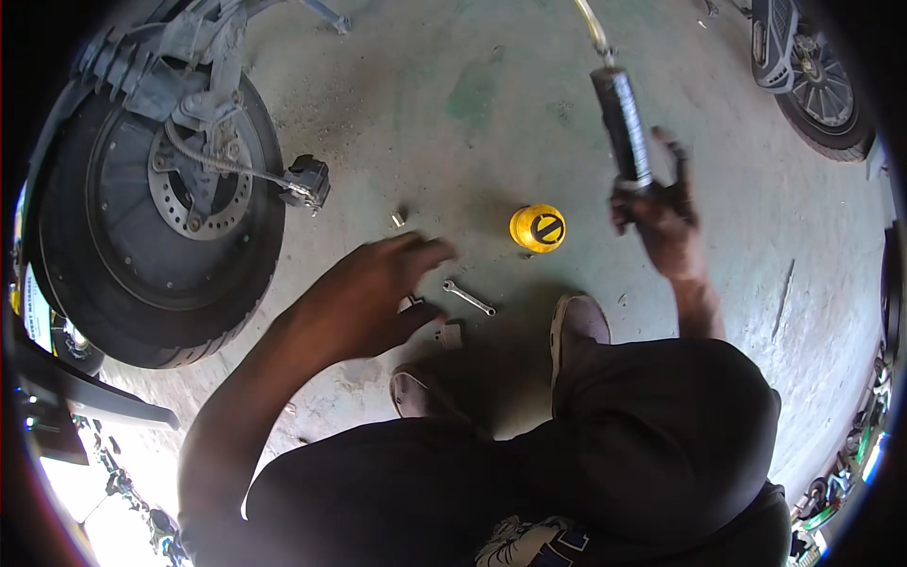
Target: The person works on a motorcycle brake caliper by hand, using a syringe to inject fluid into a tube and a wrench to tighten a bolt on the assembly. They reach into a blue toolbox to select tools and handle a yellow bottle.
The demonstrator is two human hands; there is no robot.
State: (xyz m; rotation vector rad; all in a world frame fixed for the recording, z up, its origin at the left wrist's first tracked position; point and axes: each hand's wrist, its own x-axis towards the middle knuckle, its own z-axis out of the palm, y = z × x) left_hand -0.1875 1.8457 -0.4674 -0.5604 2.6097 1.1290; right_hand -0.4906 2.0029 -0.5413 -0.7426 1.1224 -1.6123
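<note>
My right hand (666, 222), blurred by motion, grips the lower end of a black cylinder (621, 123) with a shiny side. One finger sticks out past it. A clear hose (591, 24) runs from the cylinder's top end. My left hand (378, 293) hovers over the floor with thumb and fingers apart and nothing visibly held; a small metal glint shows between them. Near that hand lie a combination wrench (469, 298), a small grey block (450, 335) and a small metal piece (398, 219). A yellow round container (538, 229) with a black mark stands between my hands.
At left is a large black wheel (123, 227) with a drilled brake disc (227, 203). A brake caliper (306, 183) hangs off its hose beside it. Another wheel (820, 90) stands at the far right. My shoes (581, 326) are below the container.
</note>
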